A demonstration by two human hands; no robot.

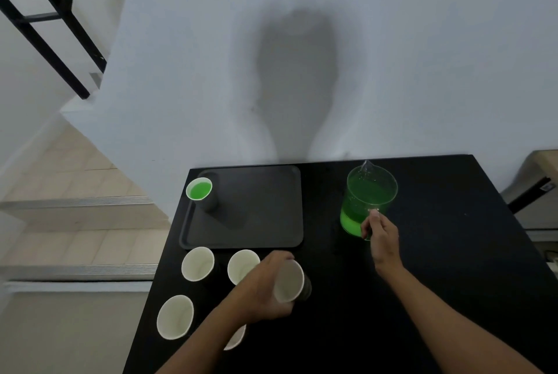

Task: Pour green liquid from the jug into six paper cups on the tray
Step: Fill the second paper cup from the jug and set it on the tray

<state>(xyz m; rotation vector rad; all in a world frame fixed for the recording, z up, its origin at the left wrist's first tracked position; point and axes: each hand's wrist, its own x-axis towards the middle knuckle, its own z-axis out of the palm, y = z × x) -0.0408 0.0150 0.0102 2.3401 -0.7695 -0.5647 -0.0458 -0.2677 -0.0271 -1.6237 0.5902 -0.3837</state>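
We find the jug (368,198) upright on the table (447,258), right of the tray (265,207), our right hand (382,234) curled round its handle. Our left hand (265,286) grips an empty paper cup (288,281) just before the tray, left of the jug.

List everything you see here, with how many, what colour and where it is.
table: one, black, beneath everything
tray: one, dark grey, table's far left
filled cup: one, green liquid inside, tray's far left corner
empty cups: four, white inside, on the table, one partly under the left forearm
held cup: one, empty, tilted, in the left hand
jug: one, clear with green liquid, right of the tray
stairs: pale, left of the table
left hand: one, grips the held cup
right hand: one, holds the jug's handle
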